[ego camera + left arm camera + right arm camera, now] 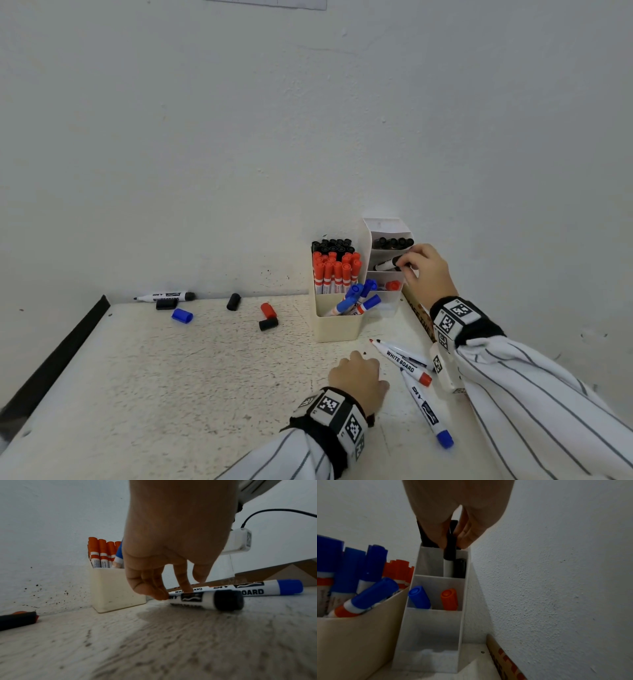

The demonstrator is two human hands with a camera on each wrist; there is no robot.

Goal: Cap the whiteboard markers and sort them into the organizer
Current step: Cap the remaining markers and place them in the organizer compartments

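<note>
My right hand (421, 270) pinches a capped black marker (388, 264) by its cap and holds it tip-down in an upper compartment of the white tiered organizer (385, 301). In the right wrist view that marker (449, 555) stands beside another black one, and the compartment below holds a blue marker (419, 597) and an orange one (449, 599). My left hand (359, 377) is down on the table, and its fingertips (159, 595) pinch the barrel of a lying black-ended marker (205, 600). A red-ended uncapped marker (400, 363) and a blue-ended one (428, 411) lie beside it.
A cream box (339, 325) full of red, black and blue markers stands left of the organizer. Loose caps lie further left: blue (182, 315), black (233, 301), red (268, 310), black (268, 323). An uncapped black marker (164, 295) lies by the wall. Cardboard (419, 318) lines the right edge.
</note>
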